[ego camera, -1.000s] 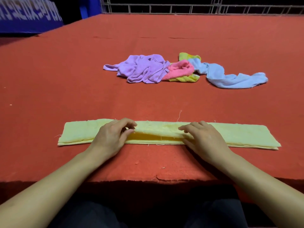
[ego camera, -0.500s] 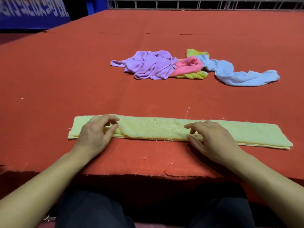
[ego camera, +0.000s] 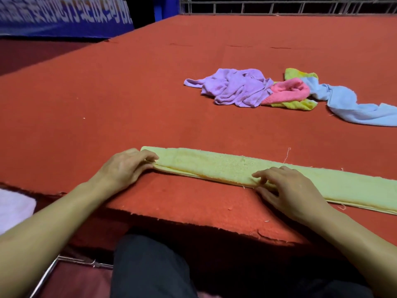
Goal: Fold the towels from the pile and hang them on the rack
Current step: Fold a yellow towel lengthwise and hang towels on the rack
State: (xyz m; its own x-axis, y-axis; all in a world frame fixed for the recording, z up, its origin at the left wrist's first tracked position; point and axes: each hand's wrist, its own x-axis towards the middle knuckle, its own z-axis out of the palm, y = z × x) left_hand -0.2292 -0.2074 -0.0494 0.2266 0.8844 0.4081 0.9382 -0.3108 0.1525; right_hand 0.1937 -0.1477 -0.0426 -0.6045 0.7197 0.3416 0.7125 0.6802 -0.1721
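Left hand [ego camera: 124, 168]: left end of the folded yellow towel [ego camera: 214, 166] is pinched.
Right hand [ego camera: 290, 190]: fingers rest flat on the towel.
Risk: layers may be skewed if the end is pulled unevenly.

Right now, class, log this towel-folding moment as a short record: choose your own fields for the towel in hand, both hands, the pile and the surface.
towel in work: pale yellow towel, folded into a long narrow strip, lying flat near the table's front edge
left hand: at the strip's left end, fingers curled on its edge
right hand: fingertips resting on the strip's near edge, further right
pile: purple towel, pink towel, bright yellow towel, blue towel, all crumpled, unfolded
surface: red table
rack: not identifiable
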